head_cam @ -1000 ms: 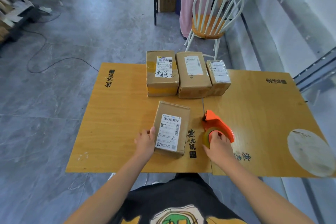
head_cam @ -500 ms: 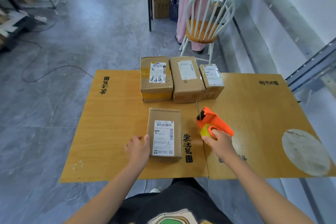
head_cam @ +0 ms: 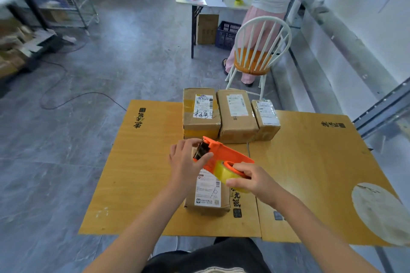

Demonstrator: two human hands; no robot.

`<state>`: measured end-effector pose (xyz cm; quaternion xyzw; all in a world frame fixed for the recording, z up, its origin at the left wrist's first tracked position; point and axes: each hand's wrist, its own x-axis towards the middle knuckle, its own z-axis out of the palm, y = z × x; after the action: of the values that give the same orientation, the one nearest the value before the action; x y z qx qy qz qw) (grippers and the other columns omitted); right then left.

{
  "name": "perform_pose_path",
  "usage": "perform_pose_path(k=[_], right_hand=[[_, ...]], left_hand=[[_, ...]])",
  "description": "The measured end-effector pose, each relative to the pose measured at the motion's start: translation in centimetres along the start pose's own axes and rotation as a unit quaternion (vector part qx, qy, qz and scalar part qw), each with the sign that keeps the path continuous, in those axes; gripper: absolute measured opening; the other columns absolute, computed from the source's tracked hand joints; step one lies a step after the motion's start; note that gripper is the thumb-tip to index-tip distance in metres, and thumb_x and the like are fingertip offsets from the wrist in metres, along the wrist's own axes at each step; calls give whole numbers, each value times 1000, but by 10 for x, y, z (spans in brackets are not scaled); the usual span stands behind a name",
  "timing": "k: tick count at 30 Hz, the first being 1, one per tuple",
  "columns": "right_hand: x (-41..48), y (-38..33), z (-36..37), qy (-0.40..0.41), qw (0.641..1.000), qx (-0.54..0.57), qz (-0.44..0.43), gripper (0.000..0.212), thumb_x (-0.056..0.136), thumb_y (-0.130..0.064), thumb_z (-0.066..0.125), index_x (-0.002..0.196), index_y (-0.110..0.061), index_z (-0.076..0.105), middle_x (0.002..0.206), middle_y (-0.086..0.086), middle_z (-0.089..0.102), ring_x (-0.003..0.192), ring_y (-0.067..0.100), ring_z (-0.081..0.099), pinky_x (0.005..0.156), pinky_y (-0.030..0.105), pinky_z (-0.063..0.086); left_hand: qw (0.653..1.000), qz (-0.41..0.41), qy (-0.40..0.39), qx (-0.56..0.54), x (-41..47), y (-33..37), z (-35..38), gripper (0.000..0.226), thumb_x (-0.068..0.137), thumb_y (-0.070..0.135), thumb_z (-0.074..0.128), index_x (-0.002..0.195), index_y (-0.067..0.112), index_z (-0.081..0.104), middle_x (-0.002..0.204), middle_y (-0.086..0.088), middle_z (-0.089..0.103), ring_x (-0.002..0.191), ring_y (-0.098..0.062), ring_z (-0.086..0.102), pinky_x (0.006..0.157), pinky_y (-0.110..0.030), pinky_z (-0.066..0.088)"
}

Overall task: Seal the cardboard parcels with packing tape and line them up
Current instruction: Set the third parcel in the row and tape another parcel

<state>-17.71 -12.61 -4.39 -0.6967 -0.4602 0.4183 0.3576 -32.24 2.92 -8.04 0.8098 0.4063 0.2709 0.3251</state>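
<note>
Head view: right hand (head_cam: 255,180) grips tape dispenser (head_cam: 226,155), left hand (head_cam: 186,162) seemingly pinches its front, over the parcel (head_cam: 208,198) near table (head_cam: 137,184)'s edge.

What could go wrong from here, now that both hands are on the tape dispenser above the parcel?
1. The left hand pinches the dark cutter end of the tape dispenser; the blade may nick the fingers.
2. The right hand grips the roll, so no hand steadies the parcel on the table; it may slide when tape is pressed on.
3. Tape may cover its white label.
</note>
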Motion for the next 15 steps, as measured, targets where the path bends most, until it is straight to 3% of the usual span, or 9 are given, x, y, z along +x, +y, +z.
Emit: perform_pose_path(k=[3, 6, 8, 11, 15], right_hand=[[5, -3, 8, -19, 1000, 8, 8, 36, 77, -52, 69, 82, -17, 65, 86, 4, 60, 77, 24, 57, 70, 33, 46], [8, -2, 12, -42, 998, 9, 35, 36, 78, -55, 68, 90, -21, 68, 90, -1, 64, 82, 19, 61, 74, 36, 49], [9, 0, 14, -53, 997, -11, 57, 35, 81, -58, 66, 96, -27, 68, 97, -1, 65, 88, 17, 64, 78, 35, 53], [12, -3, 18, -24, 995, -57, 77, 39, 87, -66, 57, 94, -29, 67, 92, -5, 66, 82, 10, 65, 70, 26, 53], [18, -6, 24, 4, 990, -100, 99, 54, 79, -75, 52, 92, -26, 70, 86, -4, 72, 80, 14, 70, 75, 35, 57]], left_hand=[[1000, -3, 31, -6, -5, -10, -8, 40, 78, 46, 77, 108, 21, 67, 106, 5, 58, 104, -17, 41, 87, -30, 28], [999, -20, 39, -18, -9, -12, -12, 28, 76, 42, 80, 88, 22, 65, 97, 6, 59, 99, -16, 42, 85, -33, 33], [999, -29, 17, -27, -12, -11, -15, 27, 78, 39, 80, 79, 21, 60, 89, 8, 59, 94, -17, 45, 86, -37, 36], [991, -70, -46, -109, -17, -6, -20, 31, 79, 34, 81, 78, 18, 54, 76, 5, 61, 81, -18, 54, 76, -40, 45], [970, -143, -86, -177, -17, 3, -26, 36, 74, 22, 86, 88, 10, 55, 74, -1, 60, 67, -11, 55, 57, -19, 46]])
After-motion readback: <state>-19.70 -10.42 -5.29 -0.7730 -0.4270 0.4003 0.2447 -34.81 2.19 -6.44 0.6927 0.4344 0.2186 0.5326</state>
